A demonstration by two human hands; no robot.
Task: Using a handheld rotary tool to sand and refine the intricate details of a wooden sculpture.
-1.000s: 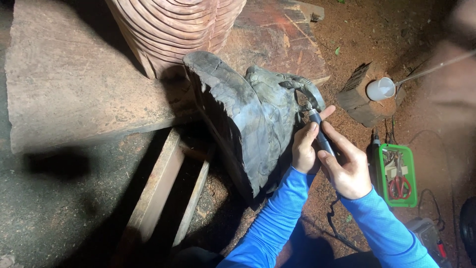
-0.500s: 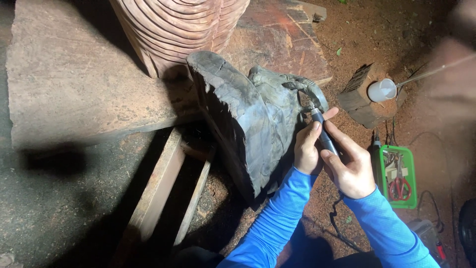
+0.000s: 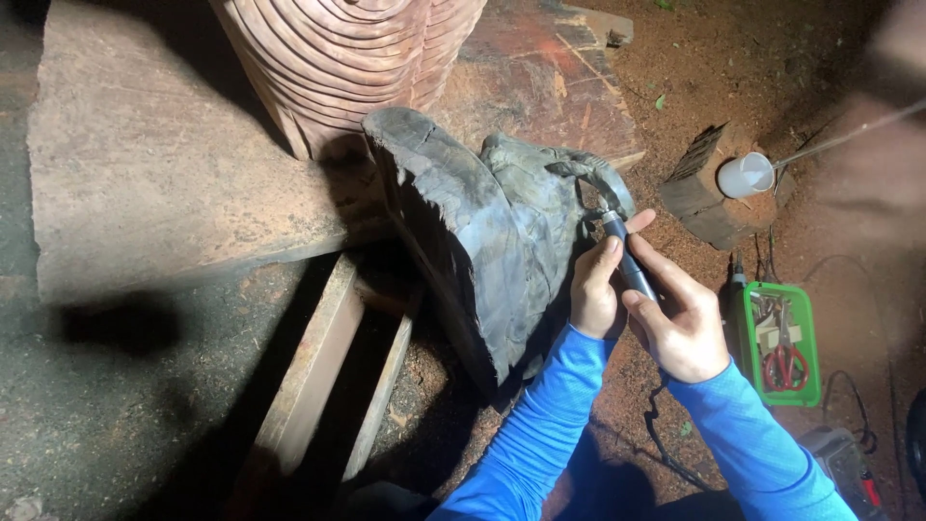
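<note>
Gripping slim rotary tool point(image 3: 629, 264), right hand point(image 3: 680, 323), rough grey carving point(image 3: 502, 232)

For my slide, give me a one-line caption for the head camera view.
Both hands, left hand and right hand, guide a pen-like rotary tool against a dark wood carving beside a green tool tray.

My right hand point(image 3: 680, 328) grips a smooth, dark rotary tool point(image 3: 629, 262) against the dark carving point(image 3: 502, 227), matt, rough-cut wood. Behind it, the ribbed sculpture point(image 3: 357, 58) is pale, grooved wood. The green tray point(image 3: 783, 342) looks like glossy plastic.
</note>
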